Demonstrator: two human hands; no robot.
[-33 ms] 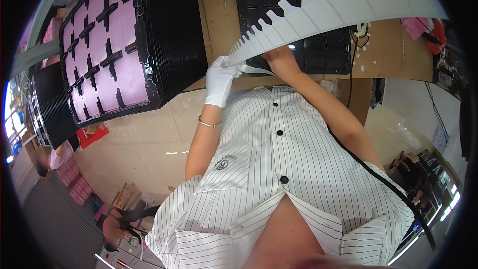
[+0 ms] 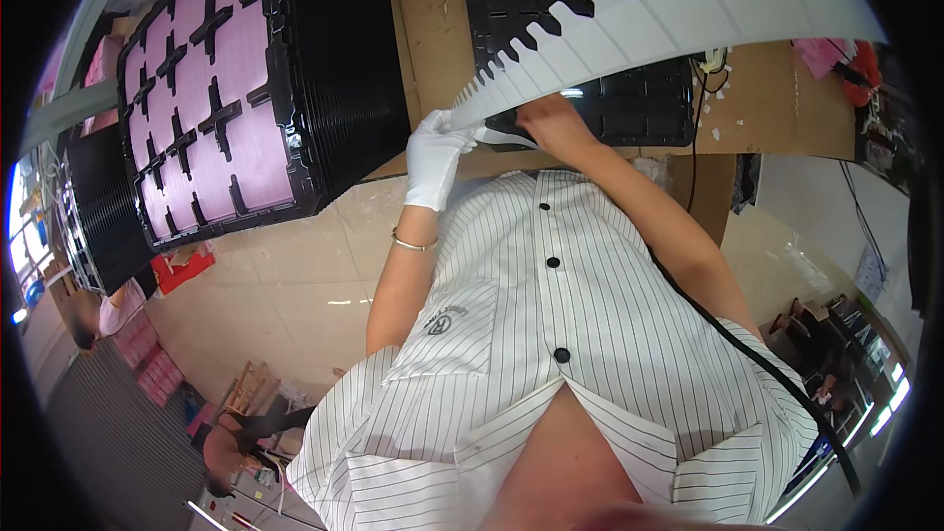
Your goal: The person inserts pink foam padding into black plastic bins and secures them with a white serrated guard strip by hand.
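Observation:
My left hand (image 2: 440, 152), in a white glove, grips the narrow end of a long white notched strip (image 2: 629, 34). The strip looks like plastic or card, with slots along its far edge, and it sweeps up and to the right. My bare right hand (image 2: 559, 128) is just under the strip's near edge, to the right of the glove, with fingers curled. What those fingers hold, if anything, is hidden. A thin white flap (image 2: 506, 140) lies between the two hands. Behind the strip, a black moulded tray (image 2: 629, 113) rests on the cardboard, partly covered.
A tall stack of black trays (image 2: 344, 69) stands at the left, its face showing pink panels (image 2: 236, 49). Cardboard (image 2: 767, 118) covers the bench. A black cable (image 2: 696, 138) hangs over its near edge. Pink and red items (image 2: 846, 69) lie at the right. Two people are at lower left.
The strip's wide end has shifted very slightly down and to the right. My right hand has moved a touch left; my left hand keeps its grip in place.

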